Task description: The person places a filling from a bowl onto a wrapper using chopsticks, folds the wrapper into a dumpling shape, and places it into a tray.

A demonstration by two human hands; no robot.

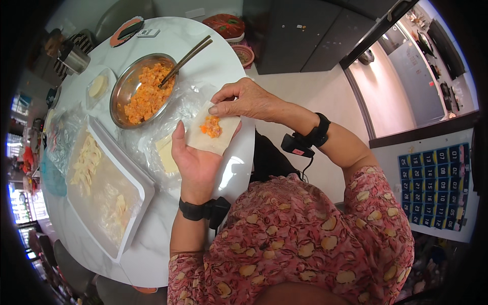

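On my upturned left hand (pixel 198 168) lies a pale square wonton wrapper (pixel 195 138), its thumb standing up beside the left edge and its fingers partly hidden underneath. A small heap of orange filling (pixel 211 127) sits on the wrapper. My right hand (pixel 248 100) pinches the wrapper's far edge between thumb and fingers. A stack of wrappers (pixel 165 153) in clear plastic rests on the table just left of my left hand. Beyond it, a steel bowl (pixel 115 96) holds more orange filling, with chopsticks (pixel 192 54) leaning on its rim.
To the left, a white tray (pixel 141 199) carries several folded wontons (pixel 87 163). Crumpled clear plastic (pixel 194 95) lies by the bowl. A round pale item (pixel 97 86) in a container and a metal pot (pixel 75 57) stand farther left on the round marble-patterned table (pixel 157 262).
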